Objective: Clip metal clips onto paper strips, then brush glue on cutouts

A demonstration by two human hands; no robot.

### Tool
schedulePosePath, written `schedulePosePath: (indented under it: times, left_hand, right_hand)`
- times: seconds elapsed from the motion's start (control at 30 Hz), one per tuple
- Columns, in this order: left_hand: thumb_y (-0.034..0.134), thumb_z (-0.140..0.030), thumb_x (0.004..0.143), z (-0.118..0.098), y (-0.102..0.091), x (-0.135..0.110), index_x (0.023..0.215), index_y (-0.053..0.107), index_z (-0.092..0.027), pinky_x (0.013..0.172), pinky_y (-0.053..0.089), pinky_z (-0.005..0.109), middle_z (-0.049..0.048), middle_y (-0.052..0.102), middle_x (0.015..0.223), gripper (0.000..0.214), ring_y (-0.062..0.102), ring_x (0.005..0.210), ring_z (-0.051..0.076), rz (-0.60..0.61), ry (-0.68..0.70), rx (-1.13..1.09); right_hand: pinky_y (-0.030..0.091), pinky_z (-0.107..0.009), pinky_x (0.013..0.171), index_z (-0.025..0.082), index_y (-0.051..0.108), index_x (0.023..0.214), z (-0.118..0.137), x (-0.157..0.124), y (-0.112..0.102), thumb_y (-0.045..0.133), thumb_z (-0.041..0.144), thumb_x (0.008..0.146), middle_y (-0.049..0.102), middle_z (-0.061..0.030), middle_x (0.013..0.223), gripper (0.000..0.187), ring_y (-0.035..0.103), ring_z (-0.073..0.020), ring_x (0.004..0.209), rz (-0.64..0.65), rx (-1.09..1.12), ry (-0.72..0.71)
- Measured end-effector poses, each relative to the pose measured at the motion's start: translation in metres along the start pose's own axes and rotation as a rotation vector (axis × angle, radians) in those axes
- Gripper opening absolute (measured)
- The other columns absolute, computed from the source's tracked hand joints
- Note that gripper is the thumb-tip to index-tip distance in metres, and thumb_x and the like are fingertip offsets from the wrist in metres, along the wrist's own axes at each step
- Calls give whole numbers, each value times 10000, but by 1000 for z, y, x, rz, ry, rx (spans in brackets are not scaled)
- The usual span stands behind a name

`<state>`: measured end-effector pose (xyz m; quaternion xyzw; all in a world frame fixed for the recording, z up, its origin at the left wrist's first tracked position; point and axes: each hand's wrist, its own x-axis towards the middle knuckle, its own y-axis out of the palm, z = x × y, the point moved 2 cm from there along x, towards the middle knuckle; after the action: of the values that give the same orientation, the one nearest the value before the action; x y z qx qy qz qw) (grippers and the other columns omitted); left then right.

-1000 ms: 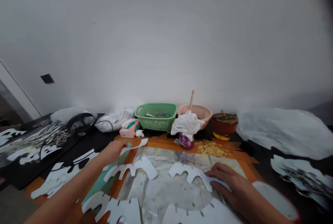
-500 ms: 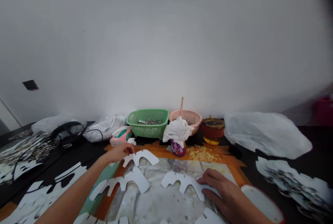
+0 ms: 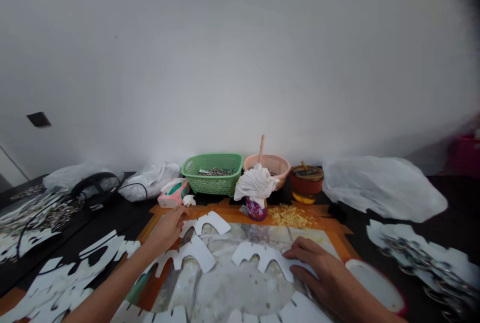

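Observation:
My left hand [image 3: 168, 229] rests on the left end of a white arched card cut-out [image 3: 207, 223] lying at the far side of the work mat [image 3: 240, 283], fingers curled on its edge. A second white cut-out [image 3: 187, 254] lies just in front of it. My right hand [image 3: 318, 273] lies flat with fingers stretched, pressing the right end of a third white cut-out [image 3: 262, 258]. More cut-outs show along the bottom edge.
Behind the mat stand a green basket [image 3: 213, 168], a pink bowl with a stick [image 3: 267, 163], a cloth-topped cup [image 3: 256, 190], a red tin [image 3: 306, 181] and a tissue pack [image 3: 172, 194]. White plastic bag [image 3: 382, 188] right; card scraps and cables [image 3: 56, 243] left.
My left hand has brought the far cut-out down flat onto the mat and drawn back a little. The view has shifted slightly. My right hand stays on its cut-out.

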<state>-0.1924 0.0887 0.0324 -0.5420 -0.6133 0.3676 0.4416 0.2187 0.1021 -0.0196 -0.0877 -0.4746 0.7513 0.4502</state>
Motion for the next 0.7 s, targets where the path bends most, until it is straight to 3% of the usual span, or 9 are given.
schedulePosePath:
  times: [0.13, 0.27, 0.47, 0.7]
  left_hand:
    - [421, -298, 956, -7, -5, -24, 953, 593, -224, 814, 492, 345, 71, 682, 970, 188, 645, 914, 240, 20, 25, -60]
    - [514, -496, 942, -18, -7, -53, 995, 641, -235, 887, 509, 372, 66, 671, 1038, 296, 637, 986, 258, 76, 56, -101]
    - [582, -443, 904, -18, 3, -72, 1070, 659, -251, 1040, 458, 466, 88, 640, 1174, 265, 568, 1195, 306, 77, 58, -119]
    - [558, -339, 887, -17, 5, -78, 1052, 657, -252, 997, 491, 417, 69, 663, 1149, 211, 621, 1108, 267, 79, 79, -204]
  right_hand:
    - [540, -363, 874, 208, 722, 1059, 4, 1, -3, 483, 250, 957, 675, -105, 1044, 264, 670, -244, 985, 22, 4, 25]
    - [534, -378, 887, 181, 721, 1084, 9, 3, -7, 488, 237, 954, 670, -123, 1057, 274, 662, -257, 1003, 71, 1, 46]
    - [512, -388, 925, 163, 720, 1081, 15, 2, -13, 468, 217, 978, 655, -131, 1077, 277, 645, -256, 1026, 81, 45, 74]
    - [506, -391, 924, 175, 718, 1078, 16, 3, -14, 489, 216, 965, 654, -125, 1078, 259, 639, -260, 1038, 87, 61, 88]
